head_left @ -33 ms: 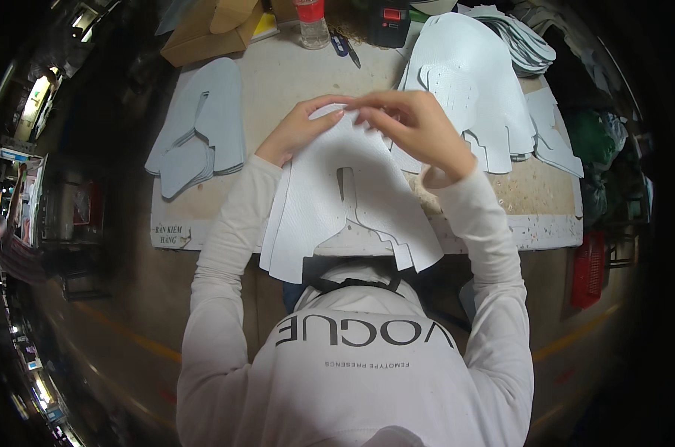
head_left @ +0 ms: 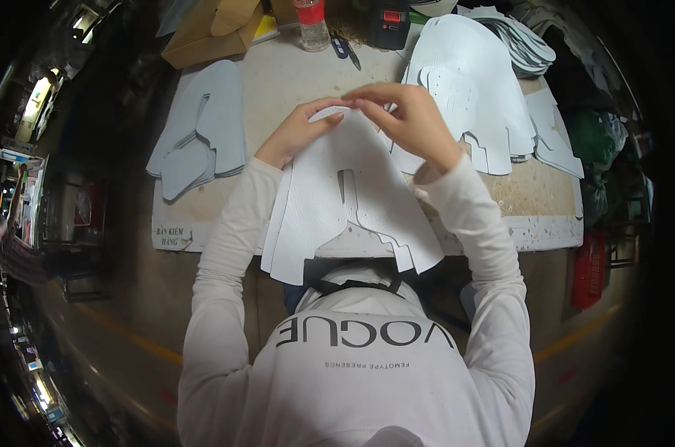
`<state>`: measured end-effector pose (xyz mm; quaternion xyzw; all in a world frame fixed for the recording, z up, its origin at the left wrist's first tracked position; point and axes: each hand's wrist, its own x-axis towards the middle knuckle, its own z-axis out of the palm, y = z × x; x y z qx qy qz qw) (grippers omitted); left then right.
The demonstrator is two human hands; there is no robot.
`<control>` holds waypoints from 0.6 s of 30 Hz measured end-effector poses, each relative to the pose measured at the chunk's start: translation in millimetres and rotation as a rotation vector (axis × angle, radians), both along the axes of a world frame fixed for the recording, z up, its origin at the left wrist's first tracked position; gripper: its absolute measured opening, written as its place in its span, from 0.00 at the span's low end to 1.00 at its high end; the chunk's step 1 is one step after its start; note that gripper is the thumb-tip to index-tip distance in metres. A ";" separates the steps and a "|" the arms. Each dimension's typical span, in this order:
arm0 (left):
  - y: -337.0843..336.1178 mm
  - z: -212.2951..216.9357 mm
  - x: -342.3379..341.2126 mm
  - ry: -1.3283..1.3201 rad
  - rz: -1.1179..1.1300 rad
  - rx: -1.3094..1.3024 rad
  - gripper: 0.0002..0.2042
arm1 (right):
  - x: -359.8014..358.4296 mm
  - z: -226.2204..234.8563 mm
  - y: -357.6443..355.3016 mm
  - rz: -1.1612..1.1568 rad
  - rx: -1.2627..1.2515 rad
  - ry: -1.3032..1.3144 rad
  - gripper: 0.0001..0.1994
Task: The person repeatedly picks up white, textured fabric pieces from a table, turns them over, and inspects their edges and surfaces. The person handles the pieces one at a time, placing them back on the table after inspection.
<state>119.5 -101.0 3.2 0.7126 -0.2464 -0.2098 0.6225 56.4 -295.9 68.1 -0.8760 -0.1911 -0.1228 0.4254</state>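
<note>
Several white textured shoe-upper pieces point(head_left: 319, 175) lie loosely stacked in front of me, with a slot in the middle and stepped lower edges. They hang a little over the table's near edge. My left hand point(head_left: 298, 132) grips their rounded far end, thumb on top and fingers curled behind. Above that end is my right hand point(head_left: 415, 123), its thumb and forefinger tips brought together beside the left fingertips. What lies between those right fingertips is hidden.
Flat stacks of similar uppers lie at left point(head_left: 222, 115) and right point(head_left: 475, 74). Along the table's point(head_left: 285, 67) far side are a cardboard box point(head_left: 203, 41), a water bottle point(head_left: 313, 33), a small blue cutter point(head_left: 339, 48) and a black-and-red device point(head_left: 389, 26). A red basket point(head_left: 589, 272) stands right.
The right thumb and fingers have closed together, shifting slightly left toward the left fingertips. My left hand and the stacked uppers have hardly moved.
</note>
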 end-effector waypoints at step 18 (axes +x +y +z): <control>9.9 -8.4 -26.0 0.227 0.050 0.040 0.25 | 38.6 -80.1 22.7 -0.352 -0.062 0.092 0.16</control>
